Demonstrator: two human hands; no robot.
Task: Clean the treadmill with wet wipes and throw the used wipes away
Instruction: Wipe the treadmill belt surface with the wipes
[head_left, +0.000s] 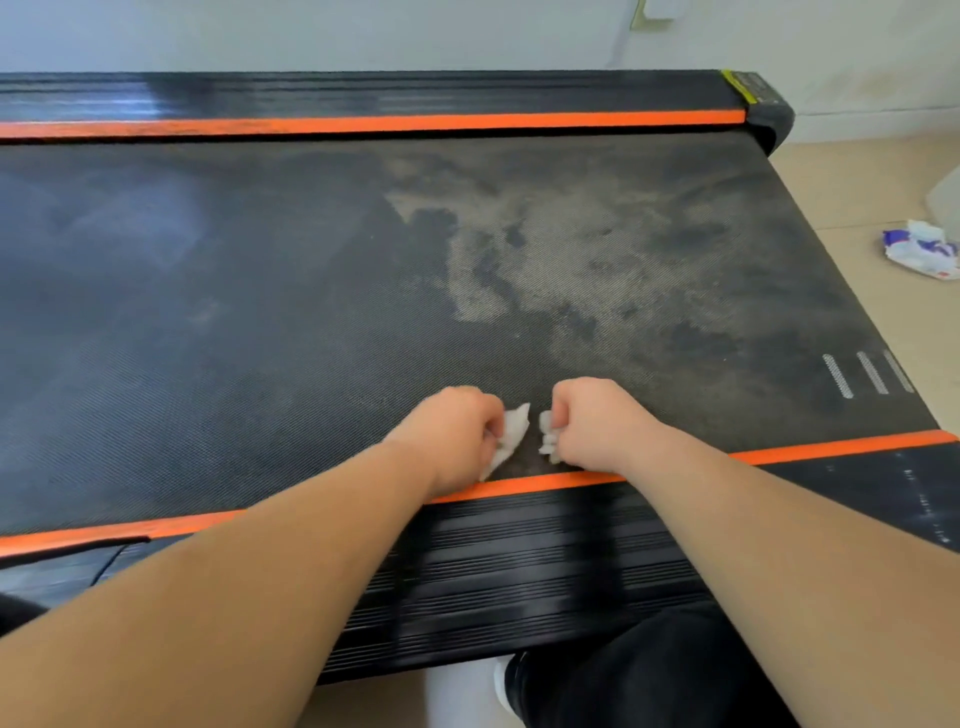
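Both hands are showing only their backs, so the curled fingertips are mostly hiding. The left hand (457, 431) and right hand (592, 421) are each pinching white wipe (511, 431) over the treadmill belt (260, 312), beside its near orange stripe (519, 486); whether it is one sheet is unclear. Dusty belt is lying open beyond. A crumpled wipe packet (922, 252) is sitting on the floor (883, 182) at right, partly cut off.

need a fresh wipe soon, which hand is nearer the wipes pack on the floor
Right. The right hand is over the belt's near edge, the wipes pack off to its right on the floor; the left hand is just left of it, so farther.
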